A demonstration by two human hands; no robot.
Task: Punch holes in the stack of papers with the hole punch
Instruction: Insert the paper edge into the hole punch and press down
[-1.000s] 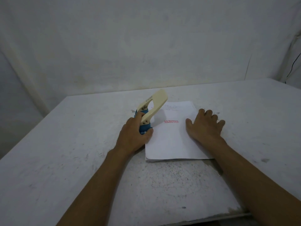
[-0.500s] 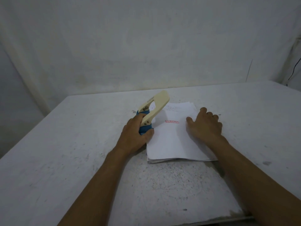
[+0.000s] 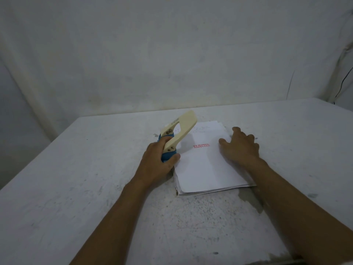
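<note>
Fingers (image 3: 172,157) around one hole punch (image 3: 178,131)

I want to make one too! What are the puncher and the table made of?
The hole punch looks like plastic: a smooth cream lever with matte sheen, small metal-looking rivets, and a blue base in the left hand. The table has a dull, white-painted, speckled top; what lies under the paint cannot be told.

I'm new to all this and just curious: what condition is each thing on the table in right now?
hole punch: lever raised, not pressed, base at the stack's left edge.
stack of papers: flat on the table, sheets slightly fanned, top one stamped REJECTED.
left hand: wrapped around the punch's blue base.
right hand: open, flat on the stack.
table: white, scuffed.
</note>
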